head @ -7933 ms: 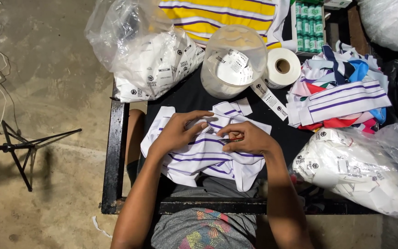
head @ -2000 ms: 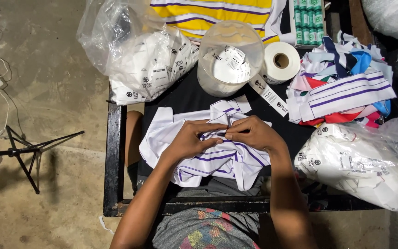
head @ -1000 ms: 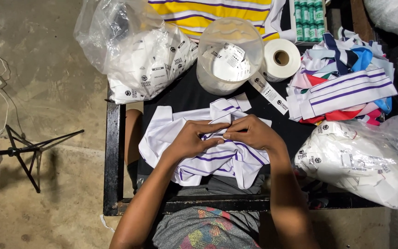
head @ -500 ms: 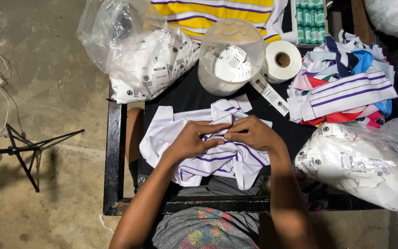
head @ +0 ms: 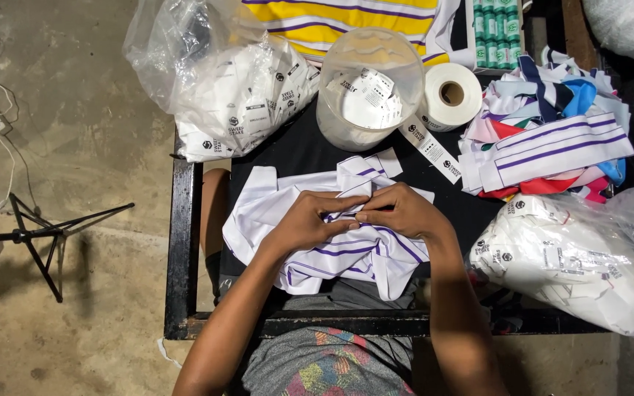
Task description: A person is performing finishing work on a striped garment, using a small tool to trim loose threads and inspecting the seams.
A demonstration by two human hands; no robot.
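Note:
A white garment with purple stripes lies bunched on the black table in front of me. My left hand and my right hand meet over its middle, fingertips pinching a fold of the striped cloth between them. Both sets of fingers are closed on the fabric. What sits under my fingertips is hidden.
A clear tub of paper tags and a white label roll stand behind the garment. Plastic bags of tags lie at the back left and front right. Striped collar pieces are heaped at the right. A tripod stands on the floor.
Earlier my hands lay flat and apart on the garment; they have since drawn together at its middle and pinch the fabric. Over the last second almost nothing has moved.

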